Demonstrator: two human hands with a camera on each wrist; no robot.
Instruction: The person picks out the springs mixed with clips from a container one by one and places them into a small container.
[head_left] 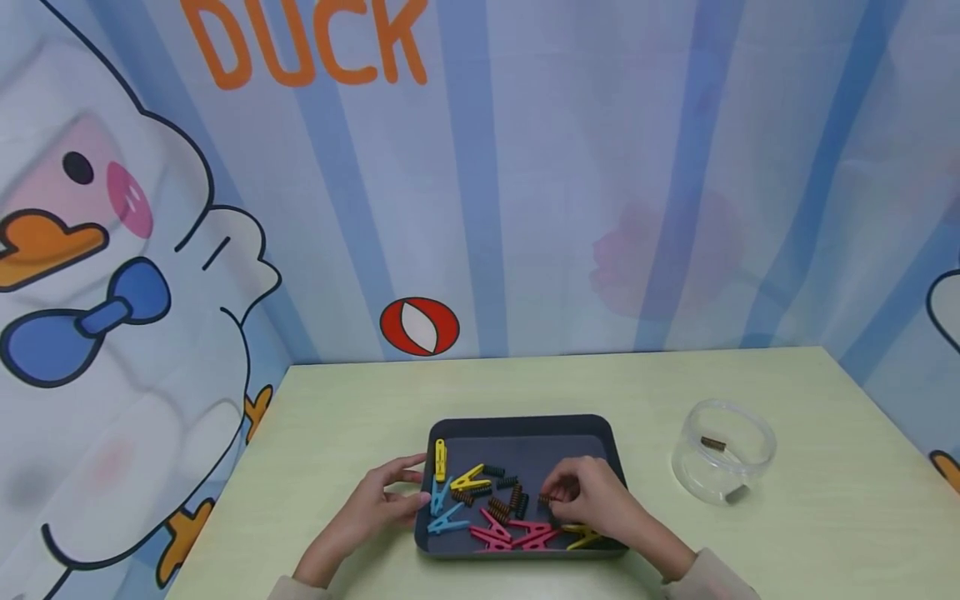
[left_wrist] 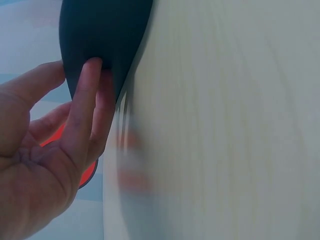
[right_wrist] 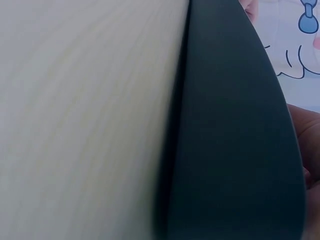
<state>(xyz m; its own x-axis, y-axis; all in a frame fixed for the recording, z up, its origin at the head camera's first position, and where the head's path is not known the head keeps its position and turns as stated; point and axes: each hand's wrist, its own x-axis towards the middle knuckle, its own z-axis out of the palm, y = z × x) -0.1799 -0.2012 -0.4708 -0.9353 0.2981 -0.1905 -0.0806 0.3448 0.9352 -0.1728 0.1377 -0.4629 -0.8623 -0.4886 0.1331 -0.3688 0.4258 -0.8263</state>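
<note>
A dark tray holds yellow, blue and pink clothespins and several small coil springs. My left hand is at its left side, thumb at the rim; in the left wrist view the fingertips press on the tray's outer wall. Inside the tray, my right hand pinches a brown spring between thumb and fingers. Pink clothespins lie just left of that hand, and a yellow clothespin is below it. In the right wrist view, the tray's wall hides most of the right hand.
A clear round container stands on the table right of the tray, with a brown spring and a dark spring in it. The pale table ends at a curtain with a printed duck.
</note>
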